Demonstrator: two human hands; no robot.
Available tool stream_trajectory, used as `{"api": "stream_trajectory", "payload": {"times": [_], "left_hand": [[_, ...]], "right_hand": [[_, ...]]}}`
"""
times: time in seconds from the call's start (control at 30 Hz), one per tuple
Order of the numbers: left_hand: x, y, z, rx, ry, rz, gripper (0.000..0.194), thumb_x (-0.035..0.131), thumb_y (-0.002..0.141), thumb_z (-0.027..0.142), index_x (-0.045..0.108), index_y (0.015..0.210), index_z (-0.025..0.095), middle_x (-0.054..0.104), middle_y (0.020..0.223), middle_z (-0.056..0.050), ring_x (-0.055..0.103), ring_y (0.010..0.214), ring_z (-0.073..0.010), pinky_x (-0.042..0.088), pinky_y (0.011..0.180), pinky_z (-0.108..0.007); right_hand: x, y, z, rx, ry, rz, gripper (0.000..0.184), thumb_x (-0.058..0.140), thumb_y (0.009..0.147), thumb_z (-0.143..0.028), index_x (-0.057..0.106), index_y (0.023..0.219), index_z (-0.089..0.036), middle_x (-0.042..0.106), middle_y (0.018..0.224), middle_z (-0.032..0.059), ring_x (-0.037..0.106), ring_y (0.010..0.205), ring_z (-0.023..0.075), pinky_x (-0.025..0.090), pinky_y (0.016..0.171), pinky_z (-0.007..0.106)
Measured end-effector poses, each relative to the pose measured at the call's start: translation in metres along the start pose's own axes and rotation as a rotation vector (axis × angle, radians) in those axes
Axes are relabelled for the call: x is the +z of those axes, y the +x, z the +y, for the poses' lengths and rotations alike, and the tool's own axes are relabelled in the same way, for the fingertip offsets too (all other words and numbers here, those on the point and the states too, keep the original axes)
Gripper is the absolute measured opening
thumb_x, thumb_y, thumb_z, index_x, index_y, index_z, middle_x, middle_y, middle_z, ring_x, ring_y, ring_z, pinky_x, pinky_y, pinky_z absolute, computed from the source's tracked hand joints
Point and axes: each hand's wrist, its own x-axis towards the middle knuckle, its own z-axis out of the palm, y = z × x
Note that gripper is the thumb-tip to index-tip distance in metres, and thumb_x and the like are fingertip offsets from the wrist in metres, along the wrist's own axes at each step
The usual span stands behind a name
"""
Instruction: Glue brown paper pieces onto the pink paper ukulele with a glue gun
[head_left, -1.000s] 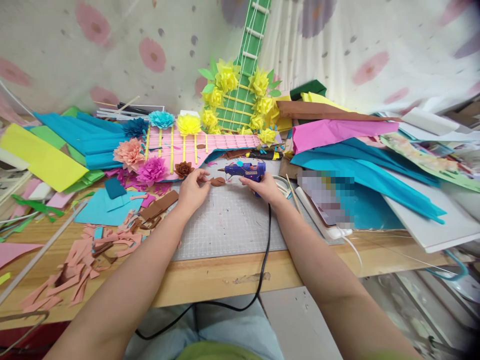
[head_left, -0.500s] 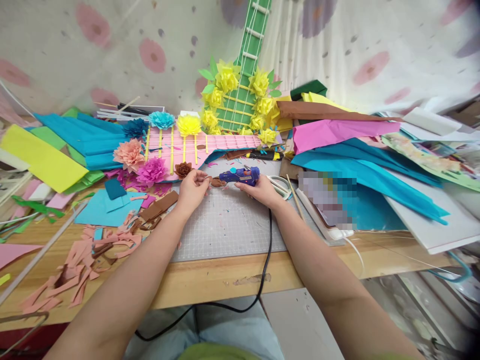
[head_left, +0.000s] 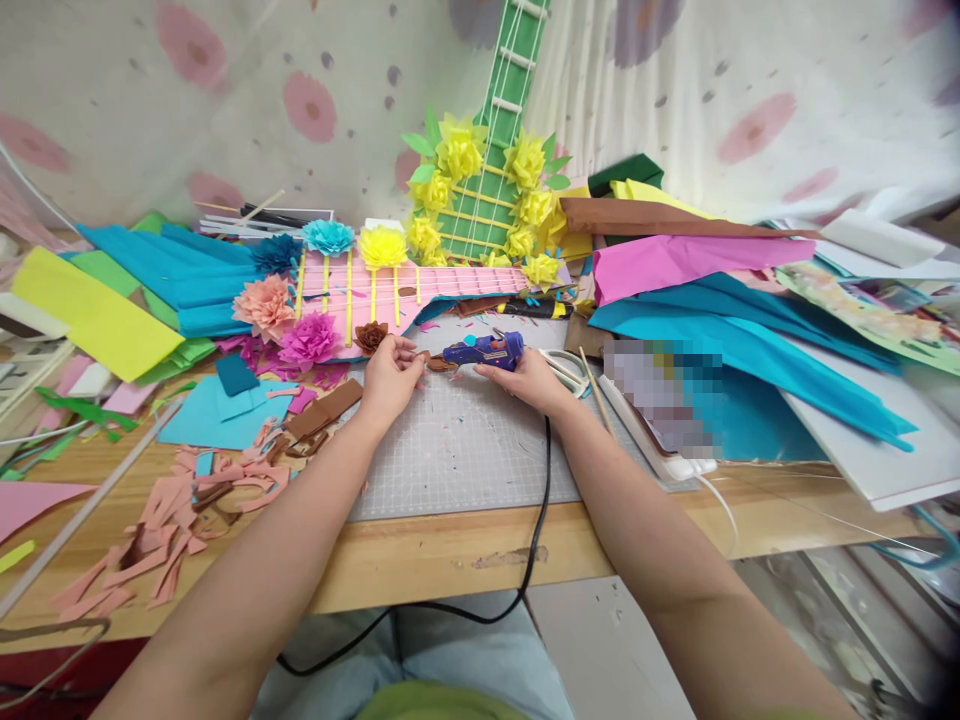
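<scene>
Burn risk at the left fingertips

Scraps (head_left: 161, 520) at left could cling to stray glue. Next, the left hand (head_left: 394, 375) pinches the brown petal (head_left: 439, 364) above the far part of the mat (head_left: 465, 460); if the glue gun (head_left: 487, 351), just to the right, is hot, a slip might burn those fingertips. The right hand (head_left: 529, 380) grips the gun; its cord (head_left: 546, 470), hanging off the near side, could snag and jerk it.

The mat (head_left: 465, 450) has room in front; glue gun (head_left: 485, 351) and cable (head_left: 546, 470) obstruct.

craft workspace, glue gun (head_left: 487, 351), paper scraps (head_left: 165, 500)
</scene>
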Motion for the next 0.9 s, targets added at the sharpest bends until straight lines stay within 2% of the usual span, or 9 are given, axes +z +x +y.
{"api": "stream_trajectory", "payload": {"times": [0.23,0.67,0.77,0.9], "left_hand": [[0.0006,-0.0004,0.0005,0.004,-0.004,-0.007,0.023,0.064,0.071,0.018,0.046,0.083,0.019,0.055,0.065,0.005,0.06,0.052,-0.0101,0.045,0.039,-0.018],[0.0006,-0.0039,0.0064,-0.01,0.019,-0.036,0.021,0.061,0.071,0.013,0.045,0.084,0.019,0.055,0.064,0.005,0.06,0.052,-0.0102,0.046,0.04,-0.019],[0.0007,-0.0037,0.0051,-0.007,0.007,-0.048,0.022,0.062,0.071,0.013,0.046,0.085,0.018,0.057,0.064,0.005,0.061,0.053,-0.0109,0.045,0.039,-0.018],[0.0008,-0.0028,0.0025,-0.013,-0.023,-0.067,0.018,0.063,0.071,0.014,0.051,0.084,0.017,0.06,0.063,0.003,0.064,0.056,-0.0122,0.048,0.042,-0.019]], "right_hand": [[0.0018,0.0017,0.0046,-0.024,0.026,0.01,0.039,0.066,0.075,-0.047,0.069,0.103,-0.02,0.072,0.103,0.0056,0.066,0.095,0.0216,0.048,0.091,0.038],[0.0018,0.0023,0.0041,-0.022,0.043,0.037,0.04,0.065,0.074,-0.047,0.068,0.104,-0.02,0.072,0.105,0.0054,0.065,0.098,0.0218,0.048,0.091,0.037],[0.0013,0.0016,0.0028,0.009,0.04,0.048,0.041,0.065,0.073,-0.049,0.068,0.1,-0.019,0.072,0.096,0.0055,0.066,0.092,0.0224,0.049,0.086,0.037],[0.002,0.0021,0.0035,0.078,0.106,0.086,0.039,0.064,0.071,-0.055,0.067,0.081,-0.018,0.067,0.069,0.0036,0.063,0.068,0.0192,0.051,0.067,0.033]]}}
